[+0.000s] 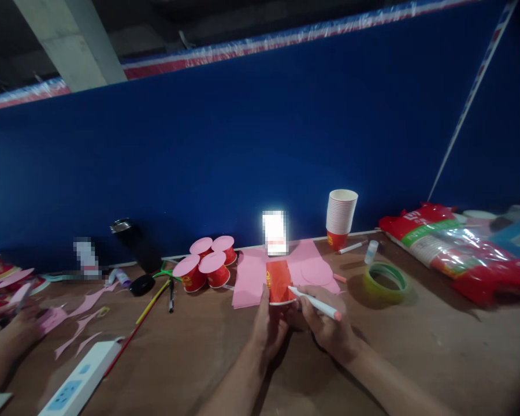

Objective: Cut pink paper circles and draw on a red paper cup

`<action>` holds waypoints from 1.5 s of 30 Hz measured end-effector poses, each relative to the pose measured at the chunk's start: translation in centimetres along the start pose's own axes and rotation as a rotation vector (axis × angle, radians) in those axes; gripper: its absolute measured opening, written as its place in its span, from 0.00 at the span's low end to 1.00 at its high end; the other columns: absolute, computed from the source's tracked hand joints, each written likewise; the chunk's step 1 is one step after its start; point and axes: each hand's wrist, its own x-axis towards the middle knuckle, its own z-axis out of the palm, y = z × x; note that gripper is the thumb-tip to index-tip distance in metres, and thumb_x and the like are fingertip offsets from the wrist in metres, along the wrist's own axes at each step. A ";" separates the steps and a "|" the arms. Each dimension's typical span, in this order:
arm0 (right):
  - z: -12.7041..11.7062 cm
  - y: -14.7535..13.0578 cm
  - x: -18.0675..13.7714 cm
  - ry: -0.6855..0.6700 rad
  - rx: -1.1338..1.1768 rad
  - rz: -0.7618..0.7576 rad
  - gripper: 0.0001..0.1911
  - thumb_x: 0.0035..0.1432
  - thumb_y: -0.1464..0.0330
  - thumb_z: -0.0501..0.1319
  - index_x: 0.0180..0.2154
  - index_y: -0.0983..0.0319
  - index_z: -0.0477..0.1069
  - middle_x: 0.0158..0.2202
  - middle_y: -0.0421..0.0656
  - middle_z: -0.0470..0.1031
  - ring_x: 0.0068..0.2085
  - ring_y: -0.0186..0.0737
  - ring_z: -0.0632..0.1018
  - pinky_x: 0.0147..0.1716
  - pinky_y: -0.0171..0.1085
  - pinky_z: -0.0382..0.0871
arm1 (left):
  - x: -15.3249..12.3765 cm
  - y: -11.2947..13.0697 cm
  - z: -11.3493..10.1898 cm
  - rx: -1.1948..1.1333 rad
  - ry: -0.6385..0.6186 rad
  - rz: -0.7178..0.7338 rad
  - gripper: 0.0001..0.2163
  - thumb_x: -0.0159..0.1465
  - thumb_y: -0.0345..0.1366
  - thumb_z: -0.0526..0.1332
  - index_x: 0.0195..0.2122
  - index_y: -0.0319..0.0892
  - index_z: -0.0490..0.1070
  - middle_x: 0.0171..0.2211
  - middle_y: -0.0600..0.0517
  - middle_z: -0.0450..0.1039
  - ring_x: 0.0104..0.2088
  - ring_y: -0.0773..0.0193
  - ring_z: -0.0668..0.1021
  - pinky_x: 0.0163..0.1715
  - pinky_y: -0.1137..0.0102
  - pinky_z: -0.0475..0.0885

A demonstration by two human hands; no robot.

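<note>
My left hand [268,326] grips a red paper cup [279,280] near its white rim, and the cup is turned upside down. In my right hand [329,329] is a white marker [318,303] with an orange-pink end. Its other end meets the right side of the cup; whether it touches I cannot tell. Just behind the cup lies a stack of pink paper [249,277], with a pink paper circle [316,273] on it. To the left stand several red cups [193,278] topped with pink discs.
A stack of paper cups [342,214], a tape roll [385,283], a glue stick [371,252] and a red plastic package [455,248] are on the right. Leftward are a black tumbler [136,245], a power strip [80,378], pink scraps [82,329] and another person's hand [19,332] with scissors.
</note>
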 end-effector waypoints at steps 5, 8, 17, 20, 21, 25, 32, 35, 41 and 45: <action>0.1 0.2 -0.2 -0.007 -0.005 -0.020 0.07 0.61 0.73 0.54 0.38 0.61 0.70 0.32 0.45 0.77 0.35 0.42 0.78 0.35 0.39 0.72 | 0.1 -0.1 -0.1 -0.009 0.017 0.007 0.22 0.60 0.49 0.57 0.44 0.34 0.73 0.42 0.42 0.76 0.41 0.58 0.77 0.50 0.65 0.68; 0.1 0.1 -0.2 -0.029 -0.008 -0.031 0.07 0.61 0.73 0.54 0.39 0.62 0.70 0.33 0.45 0.77 0.35 0.42 0.78 0.35 0.39 0.72 | 0.0 0.0 0.0 0.001 0.020 -0.008 0.23 0.60 0.50 0.57 0.44 0.33 0.73 0.40 0.42 0.76 0.41 0.57 0.77 0.49 0.64 0.68; 0.2 0.0 -0.4 0.018 0.059 0.061 0.08 0.62 0.72 0.54 0.40 0.61 0.70 0.33 0.44 0.77 0.35 0.40 0.78 0.35 0.38 0.73 | -0.1 0.0 0.1 0.023 0.008 -0.029 0.23 0.60 0.50 0.57 0.43 0.33 0.74 0.39 0.42 0.77 0.39 0.57 0.78 0.48 0.64 0.68; 0.1 0.0 -0.4 0.054 0.102 0.105 0.08 0.62 0.72 0.53 0.41 0.61 0.70 0.34 0.44 0.76 0.36 0.40 0.78 0.36 0.38 0.73 | -0.2 0.1 0.3 0.026 -0.010 -0.023 0.22 0.61 0.50 0.57 0.45 0.34 0.73 0.40 0.42 0.77 0.40 0.57 0.77 0.47 0.64 0.68; 0.1 0.0 -0.4 0.050 0.115 0.107 0.09 0.62 0.72 0.53 0.41 0.61 0.69 0.35 0.45 0.76 0.36 0.40 0.78 0.37 0.38 0.73 | -0.3 0.1 0.3 0.021 -0.017 -0.019 0.22 0.61 0.49 0.57 0.45 0.34 0.73 0.40 0.42 0.76 0.40 0.57 0.77 0.47 0.64 0.69; 0.0 -0.1 -0.2 0.057 0.119 0.107 0.08 0.62 0.72 0.53 0.41 0.61 0.70 0.36 0.46 0.76 0.37 0.41 0.78 0.38 0.38 0.73 | -0.3 0.2 0.3 0.012 -0.040 -0.011 0.21 0.62 0.48 0.56 0.46 0.35 0.72 0.41 0.43 0.76 0.41 0.57 0.77 0.47 0.63 0.69; 0.0 -0.1 0.0 0.058 0.112 0.066 0.09 0.61 0.74 0.54 0.42 0.61 0.69 0.35 0.45 0.76 0.37 0.41 0.78 0.37 0.39 0.72 | -0.1 0.0 0.0 0.039 -0.047 -0.026 0.22 0.62 0.50 0.55 0.47 0.36 0.72 0.41 0.44 0.76 0.42 0.56 0.77 0.49 0.64 0.67; -0.1 -0.1 0.0 0.054 0.105 0.054 0.09 0.61 0.74 0.54 0.42 0.61 0.69 0.35 0.45 0.76 0.37 0.41 0.78 0.38 0.39 0.72 | -0.1 -0.1 -0.1 0.058 -0.056 -0.038 0.24 0.61 0.51 0.56 0.47 0.35 0.72 0.42 0.43 0.76 0.44 0.55 0.76 0.50 0.63 0.66; 0.0 0.0 0.0 0.062 0.085 0.074 0.09 0.61 0.74 0.54 0.42 0.61 0.69 0.35 0.44 0.76 0.37 0.40 0.78 0.37 0.38 0.72 | -0.4 0.1 0.2 0.095 -0.113 -0.054 0.25 0.61 0.51 0.55 0.51 0.37 0.70 0.47 0.41 0.74 0.50 0.51 0.74 0.51 0.60 0.65; 0.1 0.1 -0.1 0.062 0.079 0.086 0.09 0.61 0.73 0.55 0.42 0.60 0.70 0.35 0.43 0.76 0.37 0.40 0.78 0.38 0.38 0.72 | -0.6 0.2 0.4 0.105 -0.104 -0.058 0.25 0.60 0.51 0.56 0.51 0.37 0.69 0.48 0.41 0.73 0.49 0.50 0.74 0.51 0.59 0.66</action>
